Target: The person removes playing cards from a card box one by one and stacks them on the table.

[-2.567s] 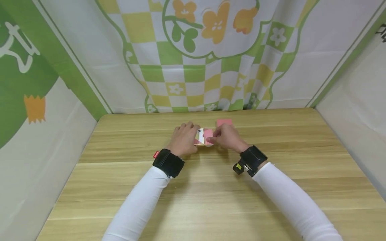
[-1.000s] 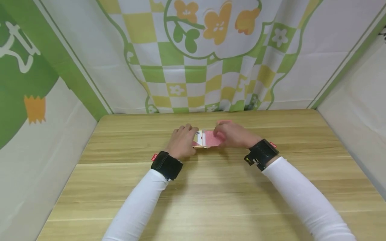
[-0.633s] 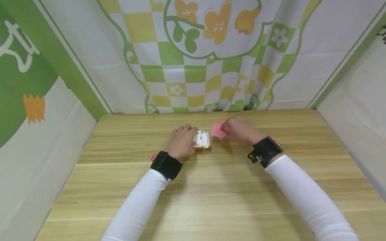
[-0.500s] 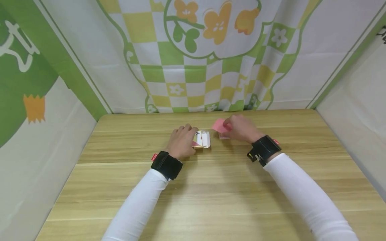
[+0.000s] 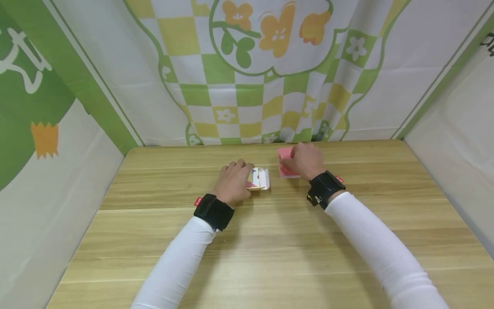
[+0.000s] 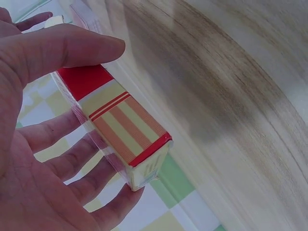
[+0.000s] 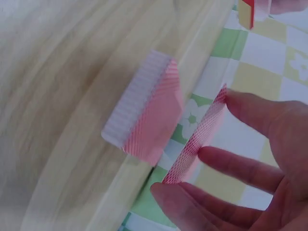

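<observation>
My left hand (image 5: pixel 233 181) grips the playing-card box (image 5: pixel 253 179) on its side, thumb over one narrow side and fingers along the other in the left wrist view. The box (image 6: pixel 122 120) has red and cream stripes, and its white flap (image 5: pixel 264 179) stands open toward the right. A stack of playing cards (image 7: pixel 151 108) with pink-red backs lies on the table to the right of the box. Over that stack, my right hand (image 5: pixel 306 161) pinches a thin pink-backed playing card (image 7: pixel 197 139) between thumb and fingertips, tilted and apart from the stack.
The wooden table (image 5: pixel 247 257) ends at the back against a checked green, yellow and white curtain (image 5: pixel 251 94). A pale side wall stands at each end. Both wrists wear black camera bands, with white sleeves behind.
My right hand drew pink-backed cards out of the box to the right and carried them over to the stack, which now looks thicker. My left hand stays on the box.
</observation>
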Demonstrator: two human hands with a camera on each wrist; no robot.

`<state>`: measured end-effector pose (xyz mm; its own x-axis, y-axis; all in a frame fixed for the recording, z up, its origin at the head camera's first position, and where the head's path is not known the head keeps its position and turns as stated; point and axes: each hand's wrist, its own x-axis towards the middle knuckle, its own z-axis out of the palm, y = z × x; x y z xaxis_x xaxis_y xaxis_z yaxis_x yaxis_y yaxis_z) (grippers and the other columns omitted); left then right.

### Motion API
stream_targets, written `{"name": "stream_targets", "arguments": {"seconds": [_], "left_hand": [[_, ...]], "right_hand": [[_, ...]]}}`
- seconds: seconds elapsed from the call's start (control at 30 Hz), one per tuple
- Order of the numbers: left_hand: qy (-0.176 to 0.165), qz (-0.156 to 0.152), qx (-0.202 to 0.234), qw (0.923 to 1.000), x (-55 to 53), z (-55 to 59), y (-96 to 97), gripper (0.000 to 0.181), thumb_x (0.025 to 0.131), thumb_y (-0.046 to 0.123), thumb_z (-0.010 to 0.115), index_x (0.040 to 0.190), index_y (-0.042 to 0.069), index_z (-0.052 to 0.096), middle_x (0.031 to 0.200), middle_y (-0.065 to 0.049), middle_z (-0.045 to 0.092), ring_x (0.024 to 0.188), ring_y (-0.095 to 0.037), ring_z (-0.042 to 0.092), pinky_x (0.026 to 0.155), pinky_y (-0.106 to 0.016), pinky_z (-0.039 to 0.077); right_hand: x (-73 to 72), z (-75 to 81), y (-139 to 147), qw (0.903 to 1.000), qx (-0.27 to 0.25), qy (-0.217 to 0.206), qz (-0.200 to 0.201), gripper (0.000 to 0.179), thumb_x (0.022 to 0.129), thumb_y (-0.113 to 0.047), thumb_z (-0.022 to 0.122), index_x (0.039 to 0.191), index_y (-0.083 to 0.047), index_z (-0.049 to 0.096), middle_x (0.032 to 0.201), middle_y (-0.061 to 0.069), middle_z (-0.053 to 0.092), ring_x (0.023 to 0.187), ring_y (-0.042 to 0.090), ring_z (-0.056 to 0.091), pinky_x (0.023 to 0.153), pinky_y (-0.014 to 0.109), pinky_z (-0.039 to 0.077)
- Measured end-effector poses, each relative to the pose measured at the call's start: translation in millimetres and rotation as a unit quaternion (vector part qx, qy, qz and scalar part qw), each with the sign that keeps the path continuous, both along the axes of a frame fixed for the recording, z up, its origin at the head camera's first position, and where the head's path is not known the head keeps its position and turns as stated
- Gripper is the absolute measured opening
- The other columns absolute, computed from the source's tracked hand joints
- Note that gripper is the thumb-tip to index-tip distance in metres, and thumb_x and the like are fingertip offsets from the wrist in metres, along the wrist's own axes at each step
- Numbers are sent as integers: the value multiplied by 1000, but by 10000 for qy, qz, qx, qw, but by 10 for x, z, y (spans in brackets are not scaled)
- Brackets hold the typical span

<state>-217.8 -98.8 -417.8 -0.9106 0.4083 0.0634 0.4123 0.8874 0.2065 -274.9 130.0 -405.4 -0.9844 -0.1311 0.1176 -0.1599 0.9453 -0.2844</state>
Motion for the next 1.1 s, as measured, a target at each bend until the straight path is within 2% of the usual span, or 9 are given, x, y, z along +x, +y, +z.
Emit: {"name": "stream_targets", "arguments": {"seconds": [0.1, 0.27, 0.6, 1.1], "left_hand": [[-21, 8, -9, 10000, 0, -5, 1, 71, 61, 16, 69, 128, 12, 49, 111, -5, 49, 100, -26, 47, 89, -47, 35], [-48, 39, -8, 10000, -1, -10, -3, 71, 61, 17, 69, 129, 12, 48, 111, -5, 49, 100, -25, 47, 89, -47, 35], [-51, 49, -35, 10000, -3, -12, -8, 71, 62, 17, 69, 129, 13, 48, 111, -5, 49, 101, -25, 47, 90, -46, 35], [-55, 57, -40, 10000, -12, -30, -31, 71, 61, 17, 67, 129, 12, 47, 113, -5, 50, 103, -26, 48, 90, -47, 35]], "right_hand": [[-1, -43, -43, 9998, 16, 16, -182, 49, 75, -53, 62, 50, -13, 48, 50, -3, 39, 51, 17, 41, 44, 33, 32], [-20, -125, -97, 9994, 166, 19, -306, 46, 75, -51, 63, 57, -12, 47, 57, 3, 47, 55, 21, 46, 46, 35, 36], [-49, -245, -121, 9986, 352, 316, -230, 46, 73, -47, 66, 56, -11, 44, 56, 5, 47, 56, 23, 47, 47, 37, 37], [-65, -276, -169, 9984, 481, 202, -223, 42, 72, -45, 67, 61, -9, 49, 62, 8, 49, 58, 24, 49, 46, 37, 38]]}}
